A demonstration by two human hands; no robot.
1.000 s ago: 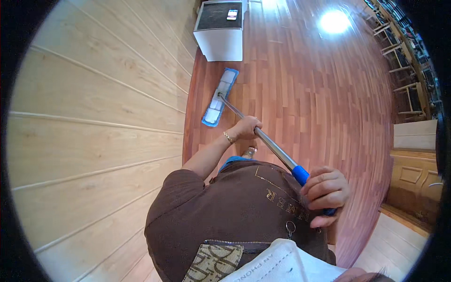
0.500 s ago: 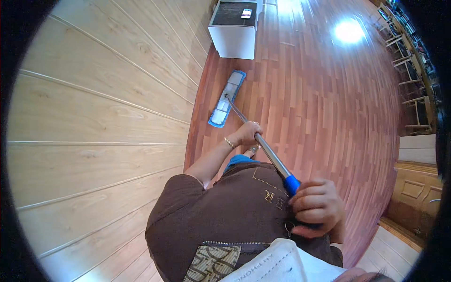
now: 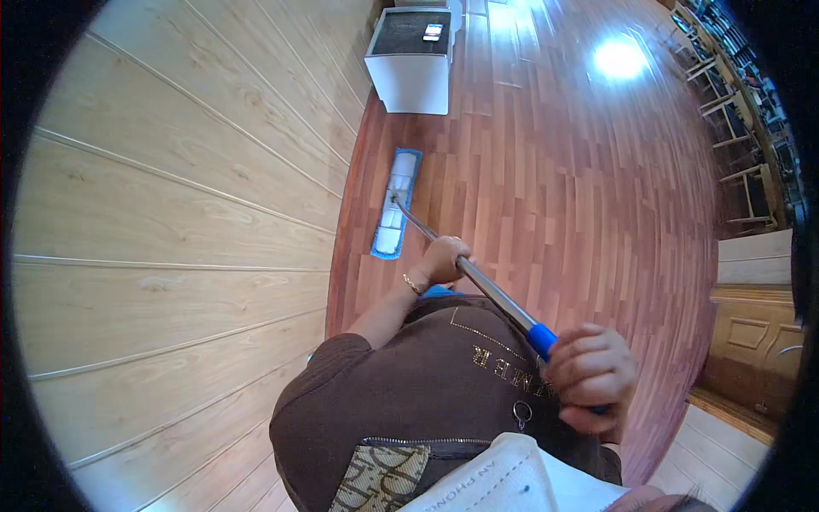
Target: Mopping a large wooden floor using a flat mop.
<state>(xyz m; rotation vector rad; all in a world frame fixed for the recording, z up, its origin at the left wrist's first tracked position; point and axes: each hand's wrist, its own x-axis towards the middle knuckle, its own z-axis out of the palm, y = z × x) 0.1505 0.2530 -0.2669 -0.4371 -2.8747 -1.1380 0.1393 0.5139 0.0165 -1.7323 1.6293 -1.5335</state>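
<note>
A flat mop with a metal pole (image 3: pixel 503 299) slants from lower right to upper left in front of my body. Its long head (image 3: pixel 395 205), pale on top with a blue fringe, lies on the wooden floor beside the panelled wall. My left hand (image 3: pixel 442 260), a gold bracelet at the wrist, is closed round the middle of the pole. Up at the blue grip (image 3: pixel 541 339) my right hand (image 3: pixel 593 371) is wrapped round the pole's end, slightly blurred.
A white cabinet (image 3: pixel 411 84) with a dark top stands ahead against the pale panelled wall (image 3: pixel 188 213); a phone (image 3: pixel 432 32) lies on it. Wooden chairs (image 3: pixel 751 192) line the far right, with a wooden door (image 3: pixel 751 346) nearer. Light glares off the reddish plank floor (image 3: pixel 554 188).
The mop head has come nearer to me and slightly left, and is turned more in line with the wall. Both hands have shifted a little, still gripping the pole.
</note>
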